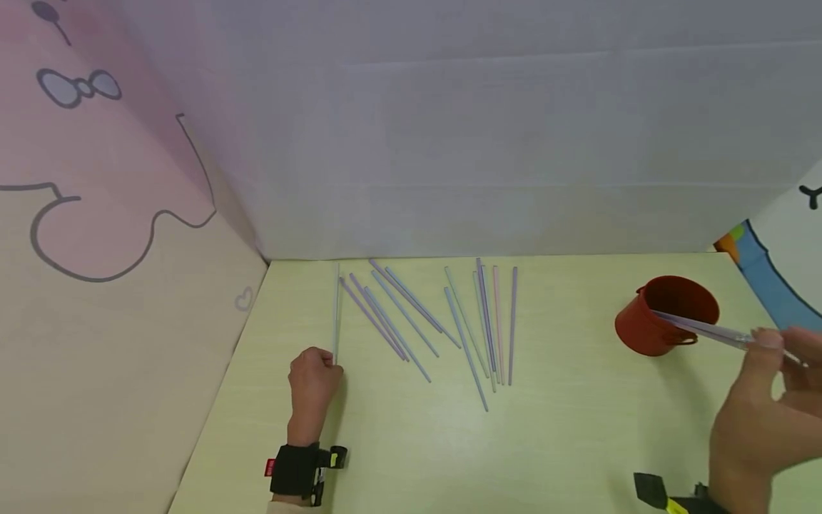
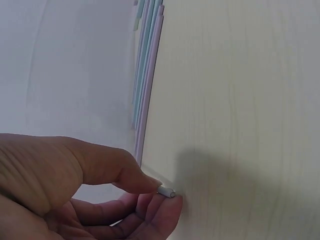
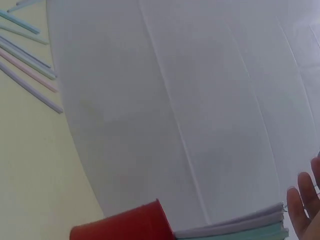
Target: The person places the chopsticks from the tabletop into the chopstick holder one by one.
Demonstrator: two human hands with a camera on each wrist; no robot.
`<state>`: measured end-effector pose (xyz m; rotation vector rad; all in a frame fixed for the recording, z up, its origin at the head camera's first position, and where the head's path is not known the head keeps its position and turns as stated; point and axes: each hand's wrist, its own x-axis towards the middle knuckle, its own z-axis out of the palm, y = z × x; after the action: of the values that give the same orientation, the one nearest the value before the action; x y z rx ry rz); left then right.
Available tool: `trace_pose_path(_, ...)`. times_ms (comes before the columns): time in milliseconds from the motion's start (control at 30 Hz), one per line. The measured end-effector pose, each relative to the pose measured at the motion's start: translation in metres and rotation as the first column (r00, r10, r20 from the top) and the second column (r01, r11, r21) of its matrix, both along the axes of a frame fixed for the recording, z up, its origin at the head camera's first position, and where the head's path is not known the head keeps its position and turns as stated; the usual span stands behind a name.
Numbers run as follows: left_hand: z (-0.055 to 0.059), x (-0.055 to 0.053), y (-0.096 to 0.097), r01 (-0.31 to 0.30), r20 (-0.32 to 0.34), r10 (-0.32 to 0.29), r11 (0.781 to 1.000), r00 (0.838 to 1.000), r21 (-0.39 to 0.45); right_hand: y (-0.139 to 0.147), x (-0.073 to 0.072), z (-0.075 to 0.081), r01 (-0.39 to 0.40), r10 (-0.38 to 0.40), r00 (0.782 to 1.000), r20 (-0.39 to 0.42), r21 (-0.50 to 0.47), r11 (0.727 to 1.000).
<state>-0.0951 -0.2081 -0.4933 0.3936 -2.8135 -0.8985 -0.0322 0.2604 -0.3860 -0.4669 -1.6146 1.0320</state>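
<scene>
My left hand pinches the near end of a pale straw between thumb and fingers, on the left of the table. In the left wrist view the straw's end pokes out at the fingertips. At the right, a red cup with a small handle holds a bundle of pastel straws leaning out over its rim. My right hand is beside the bundle's upper ends, fingers spread. In the right wrist view the fingers stand just off the ends of those straws.
Several purple and blue straws lie slanted at mid-left on the pale table. Another loose group, with a pink straw, lies near the middle. A grey-white cloth rises behind the table, and a patterned cloth stands at the left.
</scene>
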Motion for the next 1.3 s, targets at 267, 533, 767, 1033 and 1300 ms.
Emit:
trace_pose_path(267,0.001,0.008,0.019,0.062,-0.051,-0.057,0.994,0.997,0.092,-0.042,-0.011,-0.005,-0.334,0.302,0.907,-0.295,-0.066,0.94)
trace_pose_path(533,0.003,0.012,0.044,0.118,-0.205,-0.098,0.989,0.974,0.085,-0.076,-0.014,-0.017,-0.486,0.473,0.861,-0.186,-0.027,0.874)
trace_pose_path(767,0.004,0.017,0.065,0.197,-0.316,-0.164,0.978,0.934,0.073,-0.102,-0.016,-0.02,-0.593,0.59,0.797,-0.13,0.015,0.805)
trace_pose_path(1033,0.002,0.021,0.078,0.334,-0.4,-0.298,0.942,0.867,0.023,-0.127,-0.012,-0.021,-0.676,0.678,0.735,-0.016,0.066,0.734)
trace_pose_path(1300,0.004,0.024,0.095,0.481,-0.493,-0.443,0.875,0.748,-0.056,-0.143,-0.015,-0.018,-0.75,0.752,0.659,-0.001,0.063,0.658)
